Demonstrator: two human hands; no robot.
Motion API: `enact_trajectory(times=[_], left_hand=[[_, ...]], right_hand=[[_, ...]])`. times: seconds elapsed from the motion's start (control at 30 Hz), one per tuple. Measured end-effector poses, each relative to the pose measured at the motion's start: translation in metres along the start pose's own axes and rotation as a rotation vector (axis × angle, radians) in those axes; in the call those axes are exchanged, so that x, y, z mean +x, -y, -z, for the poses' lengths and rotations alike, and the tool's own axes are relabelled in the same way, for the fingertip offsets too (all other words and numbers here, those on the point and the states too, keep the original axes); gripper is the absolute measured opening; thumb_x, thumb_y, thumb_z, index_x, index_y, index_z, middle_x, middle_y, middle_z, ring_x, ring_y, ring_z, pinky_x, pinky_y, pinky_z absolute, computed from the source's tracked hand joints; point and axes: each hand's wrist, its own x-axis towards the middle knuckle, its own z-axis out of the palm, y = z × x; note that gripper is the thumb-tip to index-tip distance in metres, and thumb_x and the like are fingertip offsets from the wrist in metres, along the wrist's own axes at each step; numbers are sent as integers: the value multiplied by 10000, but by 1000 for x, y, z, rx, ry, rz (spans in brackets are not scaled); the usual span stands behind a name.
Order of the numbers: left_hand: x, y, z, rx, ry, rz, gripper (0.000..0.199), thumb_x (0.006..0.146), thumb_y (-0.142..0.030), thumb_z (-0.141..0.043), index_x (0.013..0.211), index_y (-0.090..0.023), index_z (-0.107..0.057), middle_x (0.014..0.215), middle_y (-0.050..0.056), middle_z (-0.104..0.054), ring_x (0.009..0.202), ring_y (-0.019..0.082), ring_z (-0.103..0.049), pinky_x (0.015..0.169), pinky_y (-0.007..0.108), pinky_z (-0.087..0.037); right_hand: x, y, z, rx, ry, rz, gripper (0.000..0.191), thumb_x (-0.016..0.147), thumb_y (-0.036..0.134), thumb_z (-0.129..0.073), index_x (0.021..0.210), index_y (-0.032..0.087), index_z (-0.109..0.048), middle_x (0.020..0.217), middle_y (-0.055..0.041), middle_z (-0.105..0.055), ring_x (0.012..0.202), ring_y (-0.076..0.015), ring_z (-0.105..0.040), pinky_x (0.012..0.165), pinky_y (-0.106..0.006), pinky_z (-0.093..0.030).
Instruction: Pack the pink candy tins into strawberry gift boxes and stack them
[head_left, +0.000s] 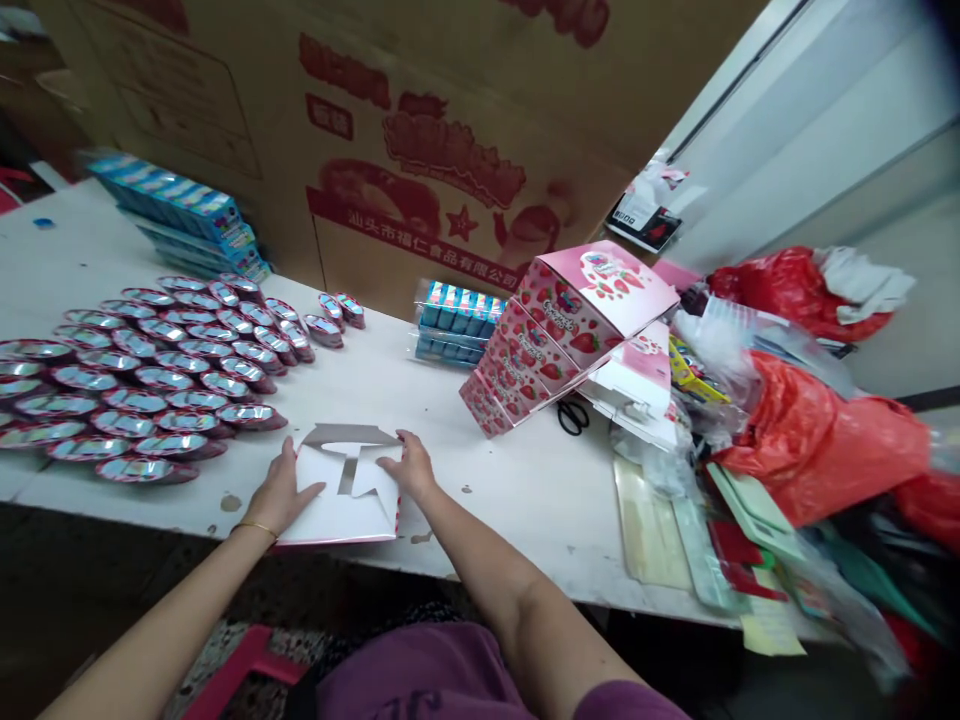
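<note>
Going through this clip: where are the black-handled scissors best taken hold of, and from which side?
Take the scissors by their black finger loops, coming from the near side of the table with the right hand. The loops lie flat and face the person, while the blade end appears tucked against the stack of pink strawberry boxes, so it looks harder to reach.

A white table (480,400) holds foil packs (142,390) and pink cartons (525,360).
</note>
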Motion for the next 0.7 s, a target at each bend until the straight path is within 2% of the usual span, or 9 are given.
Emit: enact_trajectory(times=[0.1, 0.23, 0.37, 0.5, 0.6, 0.7], left_hand=[[-1, -7, 4, -3, 82, 104, 834, 720, -386, -544, 1352, -60, -108, 1282, 215, -425, 1160, 289, -450, 920, 367, -396], [-9, -14, 8, 52, 145, 175, 743, 743, -311, -540, 1346, -99, -162, 1176, 196, -541, 1045, 279, -548, 850, 347, -427], [-12, -11, 6, 92, 138, 234, 684, 744, -282, -542, 1328, -137, -217, 1074, 176, -604, 949, 297, -594, 794, 369, -437], [-13, 2, 6, -165, 35, 312, 639, 766, -391, -517, 1288, -95, -298, 1116, 206, -576, 1013, 312, -558, 839, 395, -412], [-12, 14, 8, -289, 31, 349, 504, 821, -424, -416, 1205, -98, -431, 1078, 172, -607, 1005, 264, -569, 858, 356, -414], [-16, 21, 12, -361, 6, 373, 476, 844, -447, -348, 1159, -123, -497, 1073, 130, -623, 1015, 223, -567, 867, 313, -420]], right_hand=[[-6, -1, -3, 0, 64, 9, 802, 543, 305, -702, 1263, 213, -364, 1223, -75, -463, 1108, -226, -451, 940, -355, -362], [-12, -4, -6, -33, 45, 33, 694, 599, 229, -609, 1247, 202, -362, 1231, -77, -457, 1106, -216, -457, 950, -352, -355], [-11, -5, -8, -71, 42, 35, 644, 629, 266, -577, 1230, 193, -357, 1191, -76, -485, 1046, -213, -502, 914, -346, -383], [-14, 2, -5, -138, 83, 85, 632, 619, 345, -608, 1197, 225, -383, 1152, -55, -505, 1016, -213, -510, 864, -338, -406], [-16, 9, -4, -237, 54, 142, 633, 602, 363, -633, 1179, 232, -410, 1137, -59, -506, 1038, -232, -482, 847, -343, -399], [-15, 16, -1, -196, 28, 199, 497, 652, 406, -599, 1094, 212, -478, 1029, -52, -548, 929, -208, -514, 781, -316, -418]])
